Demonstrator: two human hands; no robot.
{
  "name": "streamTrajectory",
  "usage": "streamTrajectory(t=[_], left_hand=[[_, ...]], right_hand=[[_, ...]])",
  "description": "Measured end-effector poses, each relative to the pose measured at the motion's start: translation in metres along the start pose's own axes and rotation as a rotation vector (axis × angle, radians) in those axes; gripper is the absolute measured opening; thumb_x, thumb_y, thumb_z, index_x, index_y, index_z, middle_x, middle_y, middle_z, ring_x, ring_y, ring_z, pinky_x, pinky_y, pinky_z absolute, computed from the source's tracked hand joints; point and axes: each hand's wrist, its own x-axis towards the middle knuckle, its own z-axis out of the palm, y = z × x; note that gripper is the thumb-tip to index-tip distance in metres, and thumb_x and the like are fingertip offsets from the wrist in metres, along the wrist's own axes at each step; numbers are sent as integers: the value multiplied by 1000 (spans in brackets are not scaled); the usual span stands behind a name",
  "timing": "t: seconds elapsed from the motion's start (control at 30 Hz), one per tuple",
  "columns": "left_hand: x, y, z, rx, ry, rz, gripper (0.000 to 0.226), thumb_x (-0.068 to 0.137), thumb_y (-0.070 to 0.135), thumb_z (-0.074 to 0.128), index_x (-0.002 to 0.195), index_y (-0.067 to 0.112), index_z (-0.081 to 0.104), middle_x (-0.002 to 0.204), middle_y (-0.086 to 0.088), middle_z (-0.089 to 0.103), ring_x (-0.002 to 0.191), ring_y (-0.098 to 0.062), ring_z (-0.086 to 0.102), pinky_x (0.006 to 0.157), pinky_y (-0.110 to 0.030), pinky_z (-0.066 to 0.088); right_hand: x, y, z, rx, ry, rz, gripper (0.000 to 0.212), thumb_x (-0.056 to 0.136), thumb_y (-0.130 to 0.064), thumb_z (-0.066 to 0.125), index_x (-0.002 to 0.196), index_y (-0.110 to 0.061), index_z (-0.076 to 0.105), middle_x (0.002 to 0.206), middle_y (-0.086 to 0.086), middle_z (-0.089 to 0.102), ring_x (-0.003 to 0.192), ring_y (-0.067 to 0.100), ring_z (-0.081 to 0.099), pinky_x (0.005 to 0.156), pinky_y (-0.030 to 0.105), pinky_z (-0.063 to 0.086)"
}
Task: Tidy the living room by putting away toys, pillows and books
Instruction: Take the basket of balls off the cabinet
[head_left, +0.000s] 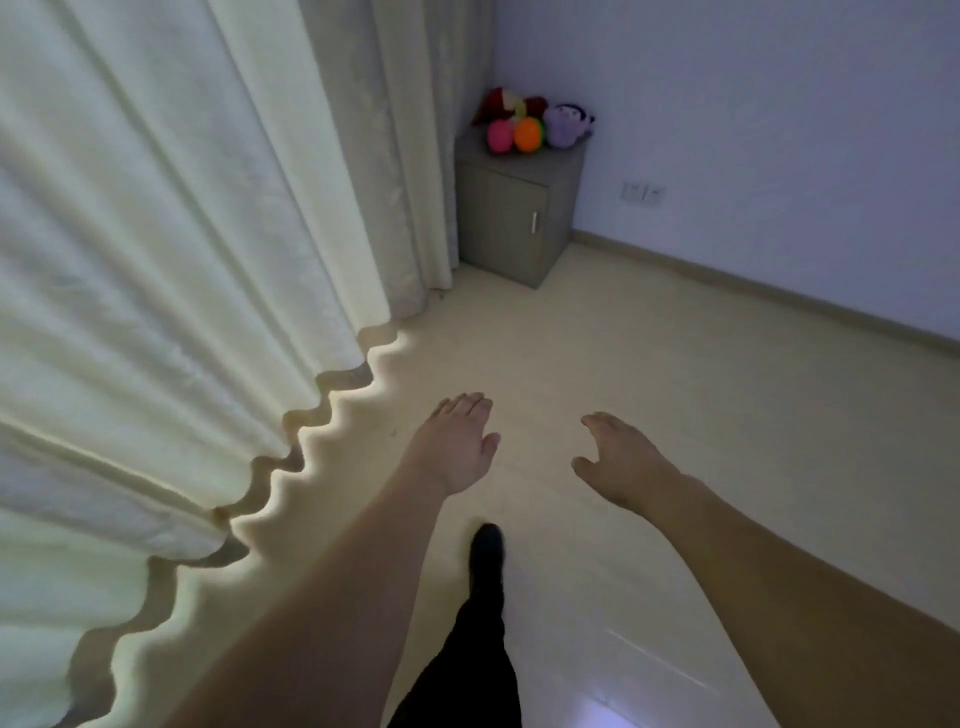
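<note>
Hands (540, 452) empty and spread, you are heading for toys (530, 122) on the corner cabinet (514, 223); be gathering them two-handed, skirting the curtain (156, 260).

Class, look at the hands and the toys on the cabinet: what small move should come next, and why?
Probably a step forward toward the grey cabinet. Both the left hand and the right hand are open and hold nothing, and the plush toys sit on the cabinet's top in the far corner, well beyond the hands, with bare floor between.
</note>
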Motion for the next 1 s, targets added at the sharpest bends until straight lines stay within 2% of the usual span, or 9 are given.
streamTrajectory(t=[0.2, 0.37, 0.47, 0.57, 0.67, 0.8, 0.9, 1.0], left_hand=[[174, -45, -65, 6, 12, 5, 56, 100, 34, 41, 149, 8, 30, 157, -9, 29, 144, -23, 27, 118, -31, 15], [293, -34, -119, 23, 26, 43, 55, 100, 32, 41, 149, 8, 30, 156, -10, 31, 141, -26, 30, 115, -31, 19], [379, -9, -135, 67, -22, 91, 54, 101, 32, 41, 148, 8, 31, 156, -10, 31, 141, -26, 30, 115, -32, 18], [460, 9, -148, 65, -26, 94, 54, 100, 32, 41, 148, 6, 32, 153, -13, 36, 139, -27, 33, 113, -32, 22], [549, 23, -162, 47, -10, 60, 57, 98, 36, 34, 147, 5, 34, 149, -16, 40, 137, -29, 37, 115, -35, 24], [661, 39, -194, -14, 27, -13, 56, 100, 27, 43, 148, 2, 31, 149, -19, 39, 138, -29, 36, 115, -34, 22], [734, 46, -219, -110, 67, -51, 54, 98, 23, 48, 144, -1, 37, 143, -21, 46, 132, -33, 42, 109, -34, 28], [797, 34, -240, -163, 63, -109, 58, 93, 29, 43, 142, -2, 39, 142, -23, 46, 132, -35, 42, 108, -36, 31]], right_hand=[[149, -10, -109, 61, 29, -1, 62, 96, -32, 49, 151, -13, 24, 159, 3, 21, 144, 21, 23, 118, 33, 21], [228, 7, -184, 85, 84, 8, 62, 95, -31, 50, 150, -16, 26, 158, 2, 24, 143, 22, 27, 117, 33, 24], [283, 50, -222, 132, 70, 88, 62, 95, -31, 50, 150, -18, 26, 158, 0, 23, 141, 24, 30, 116, 36, 28], [344, 91, -263, 143, 67, 85, 62, 95, -30, 50, 151, -17, 25, 157, 0, 24, 141, 24, 30, 115, 36, 29], [415, 130, -315, 116, 116, 49, 62, 95, -29, 51, 150, -14, 26, 157, 3, 26, 140, 24, 32, 115, 35, 29], [503, 169, -398, 120, 136, -9, 61, 95, -28, 51, 150, -14, 26, 156, 5, 27, 140, 24, 33, 114, 34, 29], [570, 185, -460, 94, 146, -29, 61, 95, -29, 51, 149, -12, 28, 150, 9, 37, 134, 28, 40, 110, 37, 35], [638, 189, -508, 62, 120, -65, 61, 95, -30, 51, 149, -12, 27, 150, 8, 36, 134, 28, 40, 110, 37, 35]])
